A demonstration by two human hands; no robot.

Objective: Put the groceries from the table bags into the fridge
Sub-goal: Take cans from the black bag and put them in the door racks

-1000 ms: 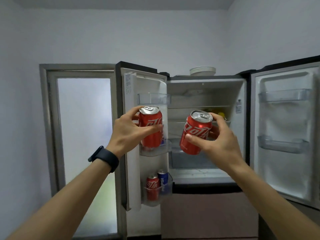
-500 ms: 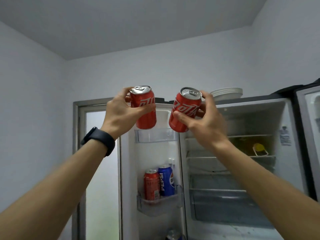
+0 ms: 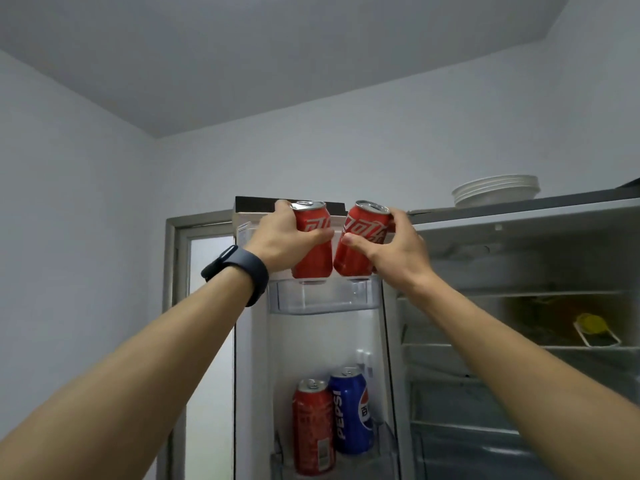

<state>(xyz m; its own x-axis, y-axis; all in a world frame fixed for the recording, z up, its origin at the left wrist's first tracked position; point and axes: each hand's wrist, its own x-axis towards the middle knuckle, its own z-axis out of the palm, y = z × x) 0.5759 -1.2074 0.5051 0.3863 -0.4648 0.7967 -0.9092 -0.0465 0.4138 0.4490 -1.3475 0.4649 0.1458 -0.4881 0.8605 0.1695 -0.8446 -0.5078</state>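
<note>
1. Left hand (image 3: 284,240) is gripping an upright red can (image 3: 311,263), fingers wrapped round its side; its base is hanging at the rim of the top door bin (image 3: 322,301).
2. Right hand (image 3: 393,252) is clasping a second red can (image 3: 349,263), tilted, just beside the first, over the same bin.
3. Judgement: both cans are going into that bin. Next move is calling for righting the tilted can, lowering both, then loosening the grips.
4. Farther right, plates (image 3: 495,190) are sitting on the fridge top (image 3: 554,203).

1. Left hand (image 3: 280,237) grips upright red can (image 3: 313,252); right hand (image 3: 393,249) grips tilted red can (image 3: 355,254).
2. Both bases at top door bin (image 3: 322,301) rim.
3. Lower down: third red can (image 3: 313,427), Pepsi can (image 3: 351,414).
</note>
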